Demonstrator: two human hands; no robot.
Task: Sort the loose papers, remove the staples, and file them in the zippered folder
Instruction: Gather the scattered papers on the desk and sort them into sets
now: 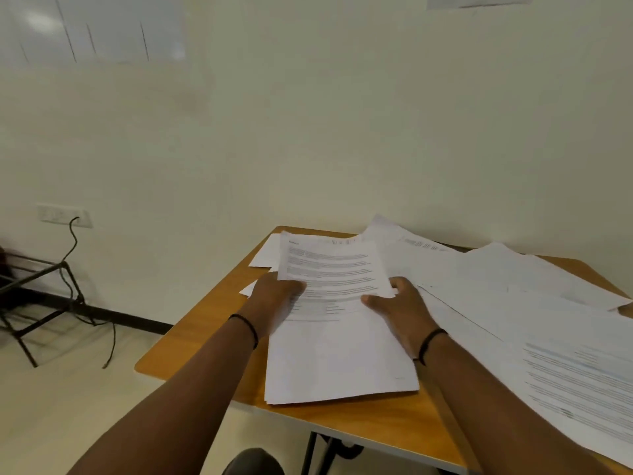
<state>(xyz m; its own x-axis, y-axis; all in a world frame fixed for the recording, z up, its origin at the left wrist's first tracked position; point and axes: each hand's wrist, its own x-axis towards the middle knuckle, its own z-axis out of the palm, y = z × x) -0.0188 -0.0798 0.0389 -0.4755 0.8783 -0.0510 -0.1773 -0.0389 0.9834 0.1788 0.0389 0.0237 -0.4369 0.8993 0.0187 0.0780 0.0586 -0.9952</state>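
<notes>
In the head view both forearms reach forward over the near edge of the wooden counter (205, 341), each wrist wearing a thin dark band. The left hand (270, 296) lies at the left edge of a printed sheet (329, 269), its thumb curled over the top of the page and its fingers hidden beneath, so it grips the sheet. The right hand (400, 306) holds the same sheet at its right edge, thumb pressed on the printed face and fingers wrapped behind. The sheet stands tilted up between the two hands, its far end raised above the papers under it.

Directly below and nearer than the hands rests a stack of white papers (339, 365), squared roughly and lying flat on the counter. To the right of the right hand, loose papers (513, 303) spread in overlapping layers across the counter, one nearby page showing lines of blurred text. Beyond the left hand, a few more white sheets (265, 255) peek out from under the held page. No zippered folder can be made out.
</notes>
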